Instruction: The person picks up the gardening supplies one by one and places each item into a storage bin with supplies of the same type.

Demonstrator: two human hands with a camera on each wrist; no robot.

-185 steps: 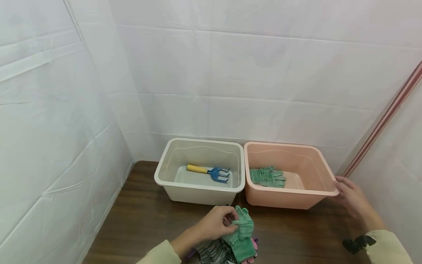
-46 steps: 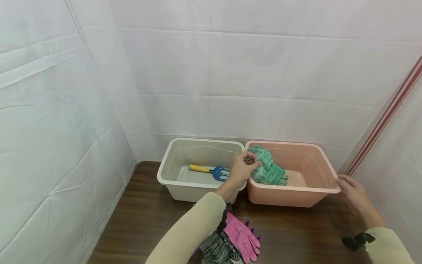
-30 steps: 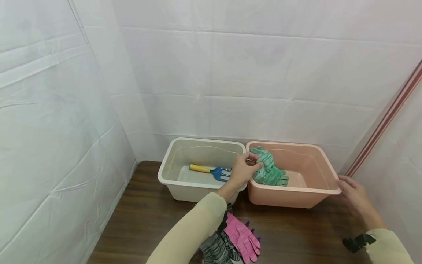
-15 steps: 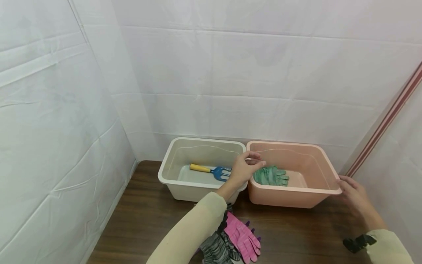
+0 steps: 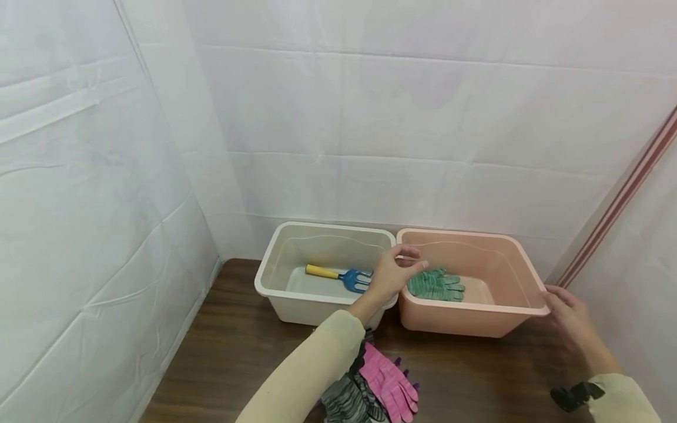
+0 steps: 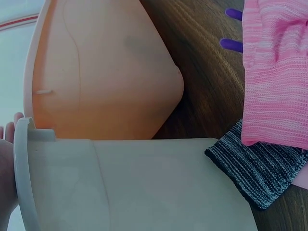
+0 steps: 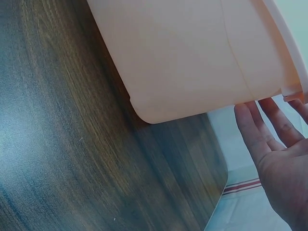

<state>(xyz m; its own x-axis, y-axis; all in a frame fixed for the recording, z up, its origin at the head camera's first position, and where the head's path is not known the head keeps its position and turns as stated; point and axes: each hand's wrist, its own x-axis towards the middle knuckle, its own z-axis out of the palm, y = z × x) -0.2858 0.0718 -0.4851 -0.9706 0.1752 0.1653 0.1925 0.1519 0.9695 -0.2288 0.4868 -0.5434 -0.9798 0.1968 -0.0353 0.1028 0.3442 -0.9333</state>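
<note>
My left hand (image 5: 390,275), fingers loosely bent and nothing between them, hovers where the rims of the grey-white tub (image 5: 317,301) and the peach tub (image 5: 476,309) meet. Green striped gloves (image 5: 436,286) lie on the left side of the peach tub's floor, partly behind this hand. At the peach tub's right end, my right hand (image 5: 571,314) touches the outside just under the rim; the right wrist view shows its fingers (image 7: 250,127) fairly straight against the wall. In the grey-white tub rests a hand fork (image 5: 338,277) with a yellow handle and blue head, its tines partly covered by my left hand.
Nearer me on the dark wooden table (image 5: 238,352) lies a pile of gloves: a pink glove (image 5: 388,382), a black-and-grey knitted glove (image 5: 346,402) and purple fingertips beneath. White sheeting (image 5: 338,117) hangs behind and at both sides.
My left hand has carried a green glove from the pile into the peach tub and let it go; it dropped onto the other green glove. My right hand stays at the tub's end.
</note>
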